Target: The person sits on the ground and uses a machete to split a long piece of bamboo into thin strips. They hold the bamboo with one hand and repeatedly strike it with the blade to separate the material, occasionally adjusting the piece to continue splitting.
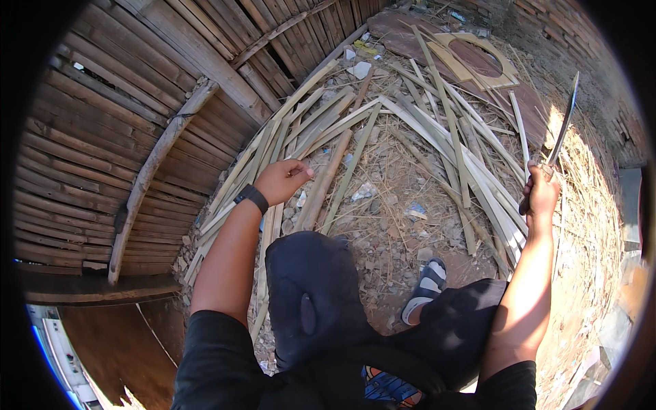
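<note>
bamboo strip [326, 179] lies slanted on the dirt among a pile of split slats [471, 171], just under the loosely curled, empty left hand [281, 179]. right hand [542, 195] grips a raised machete [562, 126]; best pin the strip first, fingers clear.

A heap of long split bamboo strips [410, 137] lies on the ground between a slatted bamboo wall [137, 116] at left and a brick wall [581, 41] at right. Behind the heap, a flat board with a round hole [471, 58] lies on the ground. The left hand [281, 179] hangs over the strips' near ends; the right hand [541, 195], to the heap's right, holds a long curved blade [562, 126] upright. A sandalled foot [427, 287] rests on the dirt before the heap.
</note>
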Available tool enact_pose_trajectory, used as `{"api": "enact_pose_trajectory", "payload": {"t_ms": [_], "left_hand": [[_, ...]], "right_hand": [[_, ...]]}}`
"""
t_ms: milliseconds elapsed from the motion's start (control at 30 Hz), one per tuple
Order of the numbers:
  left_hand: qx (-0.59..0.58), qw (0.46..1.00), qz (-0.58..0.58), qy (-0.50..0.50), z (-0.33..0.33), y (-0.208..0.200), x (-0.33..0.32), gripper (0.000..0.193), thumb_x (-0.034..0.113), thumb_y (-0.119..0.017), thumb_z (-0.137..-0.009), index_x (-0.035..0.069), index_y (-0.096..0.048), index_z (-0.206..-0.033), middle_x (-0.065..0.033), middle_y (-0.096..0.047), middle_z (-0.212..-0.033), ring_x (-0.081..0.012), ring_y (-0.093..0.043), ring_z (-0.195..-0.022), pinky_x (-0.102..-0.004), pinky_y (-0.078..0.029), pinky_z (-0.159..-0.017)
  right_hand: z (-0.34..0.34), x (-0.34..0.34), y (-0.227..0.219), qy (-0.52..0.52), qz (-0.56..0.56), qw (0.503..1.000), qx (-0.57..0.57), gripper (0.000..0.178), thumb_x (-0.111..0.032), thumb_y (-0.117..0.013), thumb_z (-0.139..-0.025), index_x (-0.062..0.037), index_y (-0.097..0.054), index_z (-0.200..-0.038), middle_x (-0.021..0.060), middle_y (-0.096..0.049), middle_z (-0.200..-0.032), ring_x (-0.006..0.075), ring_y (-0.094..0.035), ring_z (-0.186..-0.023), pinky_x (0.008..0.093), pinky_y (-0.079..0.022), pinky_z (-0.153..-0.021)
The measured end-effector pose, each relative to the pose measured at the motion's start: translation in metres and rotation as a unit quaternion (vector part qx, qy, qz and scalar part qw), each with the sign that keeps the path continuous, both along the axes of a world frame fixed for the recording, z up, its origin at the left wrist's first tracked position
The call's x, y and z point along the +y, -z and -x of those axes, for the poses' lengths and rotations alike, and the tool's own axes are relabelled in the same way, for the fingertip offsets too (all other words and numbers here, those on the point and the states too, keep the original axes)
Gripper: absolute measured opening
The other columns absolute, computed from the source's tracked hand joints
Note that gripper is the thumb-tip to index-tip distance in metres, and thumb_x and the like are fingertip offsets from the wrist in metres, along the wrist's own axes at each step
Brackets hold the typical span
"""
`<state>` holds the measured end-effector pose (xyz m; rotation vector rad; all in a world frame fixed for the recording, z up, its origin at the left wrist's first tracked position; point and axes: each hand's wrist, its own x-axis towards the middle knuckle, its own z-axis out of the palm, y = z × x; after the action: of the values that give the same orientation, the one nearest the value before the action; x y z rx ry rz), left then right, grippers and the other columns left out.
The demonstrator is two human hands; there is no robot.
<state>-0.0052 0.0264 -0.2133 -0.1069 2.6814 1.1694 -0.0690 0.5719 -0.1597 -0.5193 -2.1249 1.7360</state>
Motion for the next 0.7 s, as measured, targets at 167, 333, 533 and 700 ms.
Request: {"api": "enact_pose_trajectory", "payload": {"t_ms": [167, 333, 533, 700], "left_hand": [[-0.097, 0.959, 0.099, -0.247, -0.156, 0.130, -0.133, 0.054, 0.048, -0.071, -0.088, 0.007, -0.067, -0.122, -0.0125, -0.074, -0.099, -0.0300, -0.071, -0.095, -0.0396, -0.054, -0.086], [-0.262, 0.872, 0.189, -0.367, -0.279, 0.206, -0.142, 0.091, 0.047, -0.076, -0.080, 0.002, -0.039, -0.149, -0.0320, -0.043, -0.145, -0.0449, -0.052, -0.129, -0.0466, -0.045, -0.109], [-0.334, 0.818, 0.194, -0.426, -0.330, 0.259, -0.141, 0.109, 0.047, -0.078, -0.078, 0.006, -0.015, -0.158, -0.0297, -0.028, -0.156, -0.0511, -0.045, -0.134, -0.0515, -0.041, -0.112], [-0.309, 0.826, 0.171, -0.439, -0.321, 0.285, -0.140, 0.113, 0.045, -0.077, -0.080, 0.012, -0.005, -0.161, -0.0303, -0.019, -0.161, -0.0527, -0.037, -0.140, -0.0516, -0.037, -0.116]], "right_hand": [[0.000, -0.033, -0.011, -0.029, -0.069, 0.997, -0.014, 0.020, -0.024, -0.069, -0.093, -0.0084, -0.057, -0.086, -0.0022, -0.046, -0.060, 0.0091, -0.040, -0.043, 0.0275, -0.025, -0.035], [-0.002, -0.050, -0.032, -0.011, -0.085, 0.996, -0.004, 0.018, -0.026, -0.070, -0.094, -0.0114, -0.061, -0.090, -0.0044, -0.044, -0.060, 0.0058, -0.035, -0.041, 0.0255, -0.023, -0.035], [-0.009, -0.053, -0.059, -0.108, -0.107, 0.987, -0.045, 0.019, -0.029, -0.069, -0.095, -0.0136, -0.058, -0.092, -0.0059, -0.043, -0.064, 0.0041, -0.042, -0.053, 0.0225, -0.029, -0.043], [-0.022, -0.038, -0.009, -0.124, -0.168, 0.969, -0.130, 0.019, -0.025, -0.068, -0.093, -0.0086, -0.061, -0.098, -0.0047, -0.045, -0.063, 0.0059, -0.041, -0.051, 0.0252, -0.034, -0.047]]}}
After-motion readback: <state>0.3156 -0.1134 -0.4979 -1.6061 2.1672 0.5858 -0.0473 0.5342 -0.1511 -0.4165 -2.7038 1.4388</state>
